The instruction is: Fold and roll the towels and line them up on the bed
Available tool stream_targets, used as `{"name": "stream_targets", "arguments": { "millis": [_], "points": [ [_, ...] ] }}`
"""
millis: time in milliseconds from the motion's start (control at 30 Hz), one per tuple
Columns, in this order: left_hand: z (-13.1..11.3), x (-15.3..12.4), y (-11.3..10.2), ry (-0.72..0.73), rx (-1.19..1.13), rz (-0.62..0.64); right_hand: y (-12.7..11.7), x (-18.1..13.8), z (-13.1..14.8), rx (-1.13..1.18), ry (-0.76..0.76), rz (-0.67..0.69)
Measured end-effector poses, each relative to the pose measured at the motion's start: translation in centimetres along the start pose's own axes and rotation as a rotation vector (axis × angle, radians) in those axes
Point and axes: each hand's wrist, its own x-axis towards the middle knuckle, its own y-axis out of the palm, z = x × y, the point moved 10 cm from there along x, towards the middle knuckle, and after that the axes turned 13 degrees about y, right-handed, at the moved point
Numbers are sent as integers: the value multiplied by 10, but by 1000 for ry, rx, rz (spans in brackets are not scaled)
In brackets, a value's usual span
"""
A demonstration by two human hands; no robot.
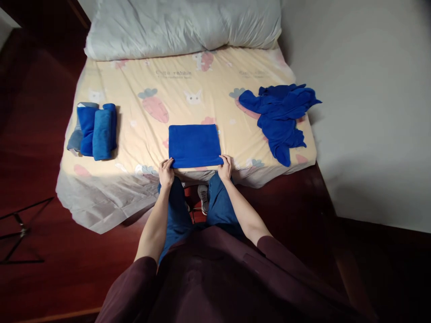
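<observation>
A blue towel [194,142] lies flat as a neat rectangle at the bed's near edge, with a narrow fold along its near side. My left hand [166,172] pinches its near left corner, thumb and fingers closed on the cloth. At the near right corner, my right hand [225,168] grips the fold in the same way. Off to the left sit several rolled blue towels [103,134], side by side. A crumpled heap of blue towels [281,116] lies loose on the right.
The bed [128,89] has a yellow sheet printed with carrots and rabbits. A pale quilt [182,27] is bunched across its far end. A wall [363,112] rises on the right. Black tripod legs [23,232] stand on the reddish floor at left.
</observation>
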Motion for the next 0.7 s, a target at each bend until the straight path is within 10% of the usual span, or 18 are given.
{"name": "stream_targets", "arguments": {
  "millis": [700],
  "points": [
    [-17,-15,-33,-30,49,-120,-20,-13,0,27,37,-156]
  ]
}}
